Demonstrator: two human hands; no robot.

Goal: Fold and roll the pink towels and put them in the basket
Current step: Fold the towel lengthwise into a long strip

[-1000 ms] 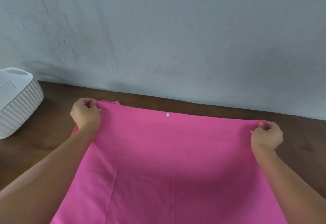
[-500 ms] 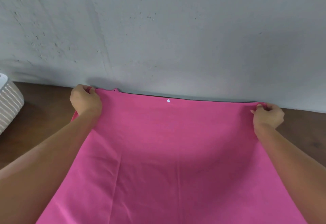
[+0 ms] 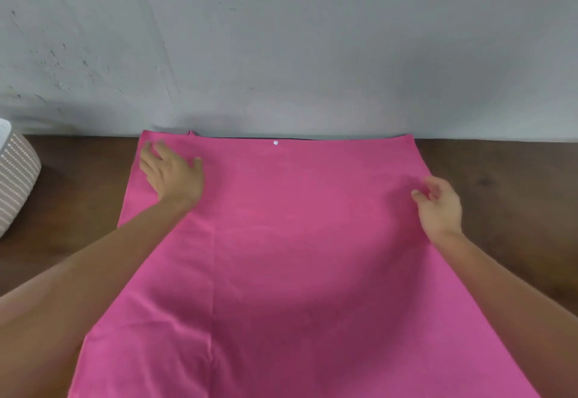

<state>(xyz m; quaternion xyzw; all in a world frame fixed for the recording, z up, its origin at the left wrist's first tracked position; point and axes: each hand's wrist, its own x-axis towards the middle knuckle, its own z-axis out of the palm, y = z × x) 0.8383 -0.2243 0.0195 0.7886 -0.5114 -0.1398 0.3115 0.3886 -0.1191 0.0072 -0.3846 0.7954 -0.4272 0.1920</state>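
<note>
Now the big soft pink cloth towel [image 3: 297, 256] lies flat on the brown wooden table [image 3: 500, 178]. Left hand [image 3: 172, 175] rests spread on it; right hand [image 3: 439, 206] hovers loose, holding nothing. It looks light and floppy, so grab the corners.

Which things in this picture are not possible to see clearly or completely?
- Basket, head view: cut off by the left edge, inside hidden.
- Pink towel, head view: near end cut off by the bottom edge.
- Left hand fingertips: motion-blurred.
- Right hand: blurred; touching the towel or not is unclear.
</note>
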